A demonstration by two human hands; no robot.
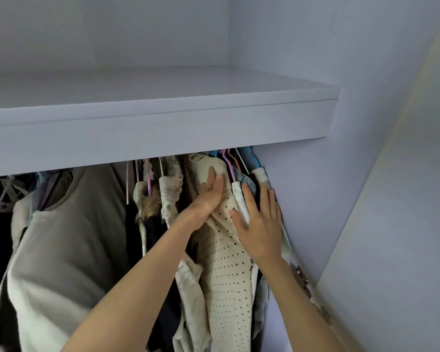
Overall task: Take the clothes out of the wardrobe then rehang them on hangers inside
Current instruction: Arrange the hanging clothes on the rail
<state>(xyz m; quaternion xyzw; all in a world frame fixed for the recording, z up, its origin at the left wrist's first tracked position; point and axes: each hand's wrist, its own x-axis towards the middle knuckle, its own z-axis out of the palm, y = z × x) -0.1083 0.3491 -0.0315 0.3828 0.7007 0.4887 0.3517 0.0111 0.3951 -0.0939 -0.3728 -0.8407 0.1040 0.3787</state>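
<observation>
Several garments hang on hangers under the wardrobe shelf (160, 123). A cream garment with dark dots (226, 270) hangs right of centre. My left hand (208, 199) lies flat against its upper part, fingers straight and pointing up. My right hand (261, 224) presses with spread straight fingers on the white and blue clothes (239, 196) packed against the right wall. Pink, purple and blue hangers (229, 161) show just below the shelf. A grey top (69, 237) hangs at the left. The rail is hidden by the shelf.
The white wardrobe side wall (315, 199) is directly right of my right hand. An open door (404, 224) with hinges (301, 275) stands at the far right. A fur-trimmed piece (150, 207) and a lace-patterned garment (172, 191) hang in the middle.
</observation>
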